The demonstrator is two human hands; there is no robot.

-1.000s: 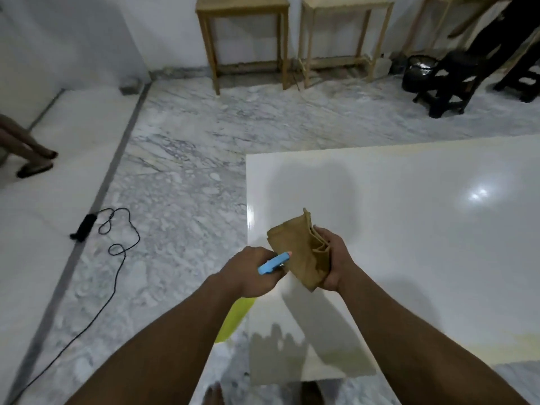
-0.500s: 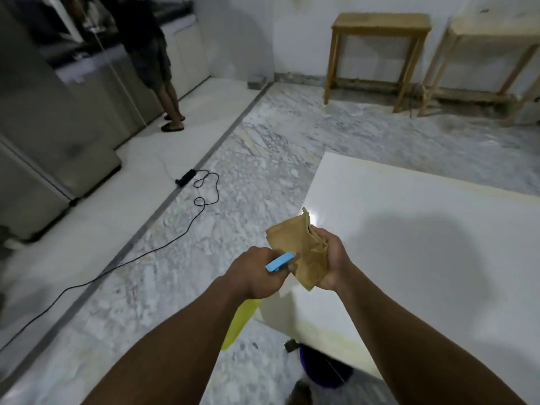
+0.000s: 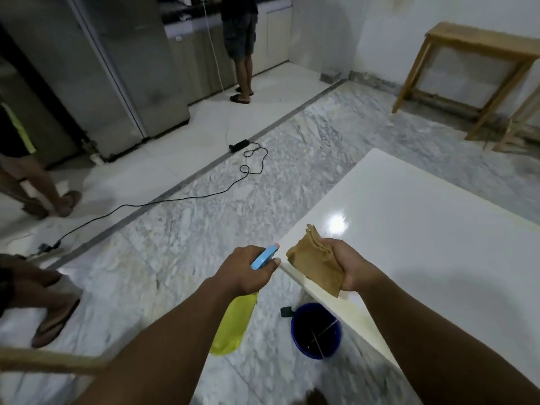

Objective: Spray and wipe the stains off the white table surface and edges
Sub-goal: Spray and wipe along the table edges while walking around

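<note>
Nearest the camera, a yellow spray bottle (image 3: 230, 325) is gripped by the left hand (image 3: 248, 270). The fingers are curled round its neck, its blue trigger head is pointed at the desk's corner, and its body is hung down over the floor (image 3: 175, 252). Just right of it, a folded brown cloth (image 3: 315, 264) is clenched in the right hand (image 3: 347, 266) and held above the same corner of the white desk (image 3: 423, 273). Whether the cloth touches the surface cannot be told.

The desk's near edge is seen running down and to the right from that corner, with a faint yellowish tint along it. The left edge is seen running away toward the far corner. A bright glare spot is shown on the surface just beyond the cloth.

A blue bucket (image 3: 315, 331) is stood on the floor against the near edge, partly under it. A wooden stick (image 3: 43, 366) is laid across the lower left.

Left of the desk, an open stretch of marble floor is crossed by a black cable (image 3: 175, 200) that ends in a power strip (image 3: 239, 145). Sandalled feet (image 3: 52, 320) are placed at the far left, well apart from the desk.

Farther off, a steel refrigerator (image 3: 117, 68) is set against the back, a standing person (image 3: 241, 39) is seen at a counter, and a wooden stool (image 3: 473, 68) is placed by the wall beyond the desk's far corner.
</note>
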